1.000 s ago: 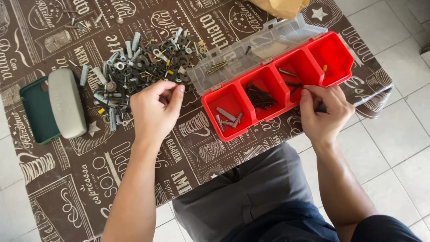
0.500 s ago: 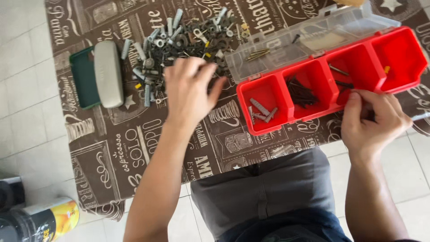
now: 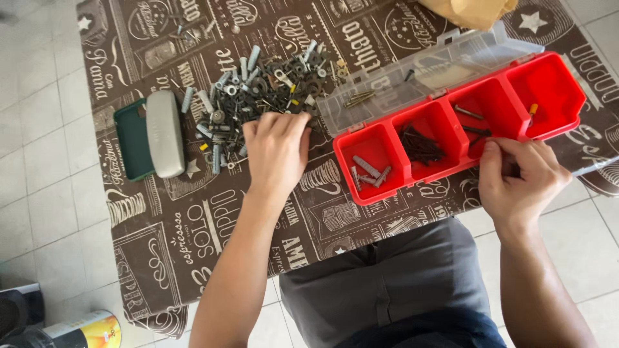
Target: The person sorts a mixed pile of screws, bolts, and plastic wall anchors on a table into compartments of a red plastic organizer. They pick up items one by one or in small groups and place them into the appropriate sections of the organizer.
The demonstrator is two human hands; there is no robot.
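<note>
On the patterned table point(image 3: 193, 245), the left hand point(image 3: 276, 149) reaches with curled fingers into the pile of screws point(image 3: 258, 96); whether it grips any I cannot tell. Right hand point(image 3: 519, 177) pinches the red box point(image 3: 451, 129) by its near rim.

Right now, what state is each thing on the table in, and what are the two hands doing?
Red organizer box: open, clear lid folded back.
Leftmost compartment: holds a few grey wall plugs.
Second compartment: holds dark screws.
Rightmost compartment: nearly empty.
Hardware pile: loose, unsorted on the tablecloth.
Grey case: shut.
Left hand: fingers down in the pile.
Right hand: on the box's near edge.
</note>
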